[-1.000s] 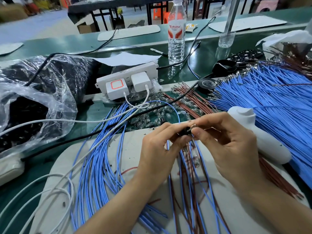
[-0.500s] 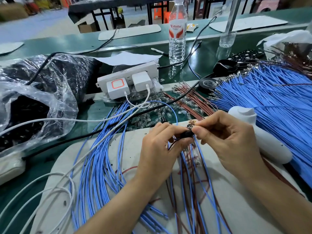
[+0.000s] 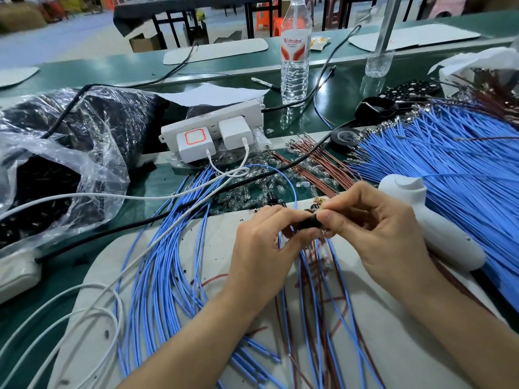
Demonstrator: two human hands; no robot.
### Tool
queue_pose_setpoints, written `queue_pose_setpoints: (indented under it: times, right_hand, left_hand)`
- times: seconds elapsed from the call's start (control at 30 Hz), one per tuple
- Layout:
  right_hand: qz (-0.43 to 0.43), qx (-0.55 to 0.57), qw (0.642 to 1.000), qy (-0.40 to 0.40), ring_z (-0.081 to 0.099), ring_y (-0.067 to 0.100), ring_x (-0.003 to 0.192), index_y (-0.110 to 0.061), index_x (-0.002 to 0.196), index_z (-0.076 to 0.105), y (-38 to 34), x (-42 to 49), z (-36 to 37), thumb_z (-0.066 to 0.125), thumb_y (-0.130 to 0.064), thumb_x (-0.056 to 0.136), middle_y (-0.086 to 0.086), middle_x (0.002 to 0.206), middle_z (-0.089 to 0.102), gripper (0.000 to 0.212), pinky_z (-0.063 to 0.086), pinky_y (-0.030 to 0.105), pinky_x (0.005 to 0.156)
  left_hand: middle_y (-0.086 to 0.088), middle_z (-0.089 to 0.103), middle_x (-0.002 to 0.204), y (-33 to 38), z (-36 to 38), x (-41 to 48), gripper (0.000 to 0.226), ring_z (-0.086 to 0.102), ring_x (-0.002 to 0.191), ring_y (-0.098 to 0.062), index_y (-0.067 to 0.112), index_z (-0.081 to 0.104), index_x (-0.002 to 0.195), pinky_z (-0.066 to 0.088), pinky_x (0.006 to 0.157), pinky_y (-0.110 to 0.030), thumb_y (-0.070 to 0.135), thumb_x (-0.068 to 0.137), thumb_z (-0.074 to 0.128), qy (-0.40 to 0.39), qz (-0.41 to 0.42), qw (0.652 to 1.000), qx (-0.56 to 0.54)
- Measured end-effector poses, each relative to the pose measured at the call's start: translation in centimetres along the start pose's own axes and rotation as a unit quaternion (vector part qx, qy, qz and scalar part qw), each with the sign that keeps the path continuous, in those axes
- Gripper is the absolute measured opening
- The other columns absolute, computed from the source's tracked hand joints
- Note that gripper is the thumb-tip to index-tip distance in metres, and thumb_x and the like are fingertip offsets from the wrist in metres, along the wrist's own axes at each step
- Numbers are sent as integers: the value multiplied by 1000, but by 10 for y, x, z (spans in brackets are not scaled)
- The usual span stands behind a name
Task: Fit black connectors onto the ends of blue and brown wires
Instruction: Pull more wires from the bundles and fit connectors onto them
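Observation:
My left hand (image 3: 265, 245) and my right hand (image 3: 373, 228) meet over the white mat (image 3: 393, 346), both pinching a small black connector (image 3: 310, 223) between thumbs and fingertips. Metal wire terminals (image 3: 318, 204) stick up just above it, by my right fingers. Blue and brown wires (image 3: 317, 290) hang down from the connector across the mat. A loose bunch of blue wires (image 3: 160, 262) lies to the left. A large heap of blue wires (image 3: 449, 169) fills the right side, and brown wires (image 3: 311, 164) lie behind my hands.
A white handheld device (image 3: 429, 220) lies right of my right hand. A white power strip (image 3: 213, 130) with chargers, a water bottle (image 3: 295, 57), a clear plastic bag of black parts (image 3: 56, 164), small glass bulbs (image 3: 252, 189) and white cables (image 3: 70, 318) surround the mat.
My hands have closed tighter together on the connector, and the left thumb now covers more of it. The hanging wires have shifted slightly.

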State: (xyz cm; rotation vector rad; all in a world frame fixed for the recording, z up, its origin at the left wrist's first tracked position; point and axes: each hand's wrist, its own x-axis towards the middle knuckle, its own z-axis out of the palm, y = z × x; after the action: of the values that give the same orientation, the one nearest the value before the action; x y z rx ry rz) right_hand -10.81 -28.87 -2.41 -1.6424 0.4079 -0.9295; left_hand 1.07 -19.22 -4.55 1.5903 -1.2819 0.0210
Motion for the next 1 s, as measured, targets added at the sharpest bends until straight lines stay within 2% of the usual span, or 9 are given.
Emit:
queue_pose_setpoints:
  times: [0.07, 0.13, 0.23, 0.33, 0.4, 0.5, 0.6, 0.77, 1.0]
  right_hand:
    - [-37, -15, 998, 40, 68, 12, 64, -14, 82, 61, 0, -3, 3, 67, -13, 81, 2, 77, 69, 6, 54, 21, 62]
    - [-75, -41, 993, 80, 68, 13, 65, -16, 86, 63, 1, -4, 1, 64, -8, 87, 4, 76, 68, 9, 54, 22, 61]
    - [-104, -102, 987, 62, 67, 11, 72, -13, 89, 69, 3, -2, -2, 62, 9, 86, 4, 89, 66, 24, 51, 16, 67]
    - [-88, -133, 987, 9, 65, 11, 84, -15, 95, 71, 7, -5, 2, 65, 14, 78, 4, 97, 62, 34, 52, 16, 76]
    - [-91, -126, 988, -6, 66, 11, 84, -19, 97, 69, 8, -7, 5, 73, 3, 78, 4, 98, 61, 29, 54, 18, 78]
    - [-114, -145, 983, -1, 66, 11, 82, -10, 90, 70, 10, -6, 5, 71, -17, 79, 3, 96, 62, 13, 55, 21, 75]
    - [-145, -183, 972, 7, 65, 16, 85, -3, 86, 70, 14, -5, 4, 71, -13, 78, 3, 93, 63, 14, 56, 25, 74]
    - [-181, -200, 963, 1, 64, 22, 87, -2, 89, 70, 17, -5, 3, 67, -7, 79, 4, 94, 62, 12, 56, 37, 71]
    - [-174, -116, 978, 4, 66, 22, 87, -16, 94, 69, 20, -8, 3, 71, -11, 80, 2, 96, 62, 14, 58, 38, 72]
  left_hand:
    - [4, 69, 82, 1, 1, 1, 20, 61, 73, -12, 9, 73, 94, 50, 70, -27, 23, 80, 70, 14, -5, 1000, -20]
    - [9, 68, 84, 2, 2, 0, 17, 61, 76, -2, 12, 71, 96, 47, 74, -14, 18, 80, 71, 28, 3, 999, -31]
    - [11, 67, 87, 3, 1, 1, 21, 60, 80, 7, 20, 66, 100, 41, 78, -5, 16, 81, 70, 43, 9, 998, -39]
    - [8, 64, 87, 3, -1, 1, 18, 60, 82, 2, 12, 69, 100, 43, 78, -10, 17, 82, 70, 46, 31, 997, -48]
    - [5, 62, 88, 4, -2, 2, 19, 60, 82, -2, 12, 69, 101, 45, 78, -14, 15, 82, 71, 44, 42, 997, -54]
    - [-3, 61, 89, 5, -3, 2, 21, 62, 83, -9, 12, 70, 102, 48, 77, -19, 15, 81, 71, 38, 57, 996, -60]
    - [-3, 61, 90, 6, -2, 1, 23, 63, 84, -12, 13, 69, 105, 50, 77, -22, 16, 82, 70, 23, 68, 995, -73]
    - [-4, 61, 90, 6, -4, 2, 21, 63, 84, -15, 10, 70, 105, 51, 75, -26, 18, 85, 70, 17, 75, 994, -75]
    - [-3, 61, 89, 9, -3, 1, 18, 59, 81, -15, 8, 70, 101, 49, 72, -26, 17, 86, 69, 12, 75, 993, -90]
